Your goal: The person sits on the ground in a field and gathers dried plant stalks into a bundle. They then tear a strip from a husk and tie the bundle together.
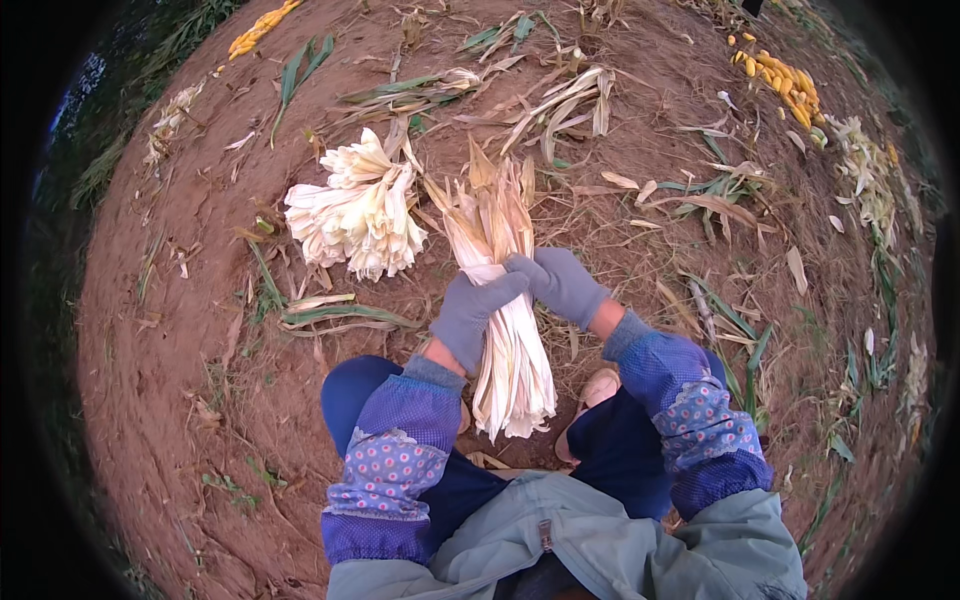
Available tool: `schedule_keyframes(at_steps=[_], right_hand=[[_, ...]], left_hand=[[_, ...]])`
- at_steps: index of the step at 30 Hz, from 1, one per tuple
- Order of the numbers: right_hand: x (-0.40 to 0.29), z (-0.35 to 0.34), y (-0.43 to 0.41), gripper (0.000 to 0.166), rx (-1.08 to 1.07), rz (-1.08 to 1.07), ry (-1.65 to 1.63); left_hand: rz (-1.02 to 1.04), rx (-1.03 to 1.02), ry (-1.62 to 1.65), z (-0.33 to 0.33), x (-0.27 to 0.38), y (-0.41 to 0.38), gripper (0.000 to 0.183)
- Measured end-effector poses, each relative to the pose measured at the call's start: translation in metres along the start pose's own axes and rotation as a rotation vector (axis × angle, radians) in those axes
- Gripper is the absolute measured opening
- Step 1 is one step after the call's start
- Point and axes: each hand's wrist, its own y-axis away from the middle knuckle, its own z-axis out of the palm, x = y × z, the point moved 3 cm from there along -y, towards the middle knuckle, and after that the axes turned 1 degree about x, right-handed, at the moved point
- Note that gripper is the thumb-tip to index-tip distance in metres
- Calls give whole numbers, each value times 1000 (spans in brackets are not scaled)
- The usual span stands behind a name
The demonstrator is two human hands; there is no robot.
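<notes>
A long bundle of dry corn husks point(517, 360) lies lengthwise before me, its pale ends towards my body and its browner tips pointing away. Around its middle, a twisted husk strip point(484, 274) forms a band. My left hand point(476, 311), in a grey glove, grips the bundle from the left with the thumb across its top. At the band, my gloved right hand point(559, 281) pinches the strip, and its fingertips meet the left thumb. Just beyond, to the left, a second bundle of cream-coloured husks point(360, 206) rests on the soil with its blunt ends facing me.
Husked yellow corn cobs point(787, 86) are heaped at the far right, beside loose pale husks point(862, 172). More cobs point(259, 30) lie at the far left. Dry stalks and leaves point(562, 105) litter the reddish soil point(187, 360). My shoe point(600, 386) is close to the bundle.
</notes>
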Motion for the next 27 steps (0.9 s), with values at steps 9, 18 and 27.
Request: schedule_keyframes(at_steps=[9,18,27], right_hand=[[-45,-23,19,21,40,15,-530],[-47,-4,19,27,131,-132,-293],[-44,-8,25,20,101,90,-751]], left_hand=[[71,168,128,-16,-3,-9,42],[65,129,17,-21,-6,-9,66],[109,72,116,-24,-13,-15,65]])
